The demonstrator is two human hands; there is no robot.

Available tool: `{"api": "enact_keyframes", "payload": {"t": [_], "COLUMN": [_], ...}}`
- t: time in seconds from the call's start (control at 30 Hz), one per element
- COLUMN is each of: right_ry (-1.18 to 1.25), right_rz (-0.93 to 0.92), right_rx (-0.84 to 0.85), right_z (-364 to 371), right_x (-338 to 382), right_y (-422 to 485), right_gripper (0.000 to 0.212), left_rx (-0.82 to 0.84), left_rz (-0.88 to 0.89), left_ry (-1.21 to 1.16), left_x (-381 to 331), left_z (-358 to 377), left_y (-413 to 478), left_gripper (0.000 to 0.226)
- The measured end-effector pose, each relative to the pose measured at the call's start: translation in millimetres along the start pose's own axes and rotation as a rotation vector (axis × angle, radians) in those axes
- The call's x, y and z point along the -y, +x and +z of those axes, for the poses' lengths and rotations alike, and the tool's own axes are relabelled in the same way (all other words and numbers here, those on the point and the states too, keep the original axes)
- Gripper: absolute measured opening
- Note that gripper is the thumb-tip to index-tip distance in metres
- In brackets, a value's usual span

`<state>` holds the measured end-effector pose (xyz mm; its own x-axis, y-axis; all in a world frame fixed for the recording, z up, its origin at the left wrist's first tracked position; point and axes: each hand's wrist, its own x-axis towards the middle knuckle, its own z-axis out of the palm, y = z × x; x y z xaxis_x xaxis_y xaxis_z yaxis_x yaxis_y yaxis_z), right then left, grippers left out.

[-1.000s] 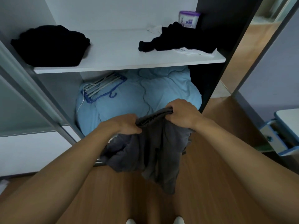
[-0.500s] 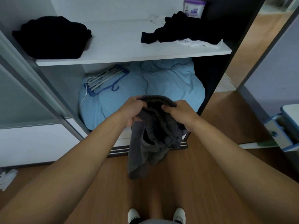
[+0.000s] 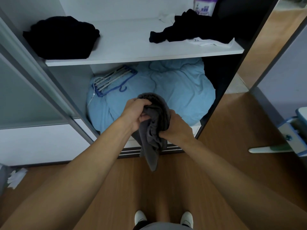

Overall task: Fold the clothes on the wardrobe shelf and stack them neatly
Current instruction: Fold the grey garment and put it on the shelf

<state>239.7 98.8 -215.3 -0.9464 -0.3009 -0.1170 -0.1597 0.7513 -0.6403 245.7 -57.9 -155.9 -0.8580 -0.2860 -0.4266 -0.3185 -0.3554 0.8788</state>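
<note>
Gripped in front of the wardrobe, lower than the shelf: a grey cloth, bunched up, hanging long and thin, straight down toward the floor. Pinched near the top by the left grip, curled tight round it. Squeezed lower down on the other side by the right grip, curled round it too. Up and ahead of both, on the shelf's left end: a black pile, nearer the left grip and likely the place to stack. Different from a second ago: then spread wide between level grips; now scrunched narrow, with the right grip dropped lower.
</note>
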Motion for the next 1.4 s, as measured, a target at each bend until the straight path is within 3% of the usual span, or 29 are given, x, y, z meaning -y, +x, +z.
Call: {"api": "enact_keyframes", "payload": {"t": [0.13, 0.27, 0.33, 0.43, 0.5, 0.67, 0.8, 0.87, 1.0, 1.17, 1.27, 1.33, 1.4], "right_ry": [-0.049, 0.298, 0.513, 0.819, 0.895, 0.940, 0.997, 0.987, 1.044, 1.286, 1.072, 0.918, 0.845], "right_rz": [0.018, 0.036, 0.030, 0.071, 0.090, 0.054, 0.078, 0.112, 0.231, 0.083, 0.000, -0.062, -0.096], "right_rx": [-0.145, -0.254, -0.273, -0.212, -0.142, 0.016, 0.081, 0.119, 0.145, 0.173, 0.126, -0.002, -0.177], "right_z": [-11, -44, -55, -69, -79, -92, -98, -102, -122, -119, -96, -83, -78], "right_x": [-3, -2, 7, 17, 20, 37, 43, 43, 25, -19, -25, -18, -10], "right_y": [5, 21, 26, 30, 33, 33, 30, 29, 30, 21, 10, 8, 12], "right_gripper": [0.041, 0.023, 0.014, 0.015, 0.015, 0.021, 0.017, 0.014, 0.009, 0.060, 0.085, 0.077, 0.045], "left_rx": [-0.044, -0.046, 0.031, 0.307, 0.393, 0.238, 0.312, 0.346, 0.218, 0.087, 0.062, 0.049, 0.061], "left_rz": [0.007, -0.051, -0.076, -0.027, 0.042, 0.297, 0.298, 0.311, 0.362, 0.328, 0.313, 0.360, 0.443], "left_ry": [0.043, 0.077, 0.081, 0.110, 0.188, 0.652, 0.482, 0.325, 0.134, 0.000, -0.035, 0.026, 0.111], "left_x": [-7, -11, -15, -20, -18, -4, 17, 21, 6, -12, -20, -23, -25], "left_z": [-17, -36, -44, -63, -77, -82, -64, -49, -16, 23, 34, 31, 23], "left_y": [6, 14, 15, 13, 13, 22, 25, 25, 23, 15, 8, 6, 4], "left_gripper": [0.006, 0.003, 0.007, 0.023, 0.045, 0.057, 0.081, 0.077, 0.058, 0.019, 0.021, 0.025, 0.025]}}
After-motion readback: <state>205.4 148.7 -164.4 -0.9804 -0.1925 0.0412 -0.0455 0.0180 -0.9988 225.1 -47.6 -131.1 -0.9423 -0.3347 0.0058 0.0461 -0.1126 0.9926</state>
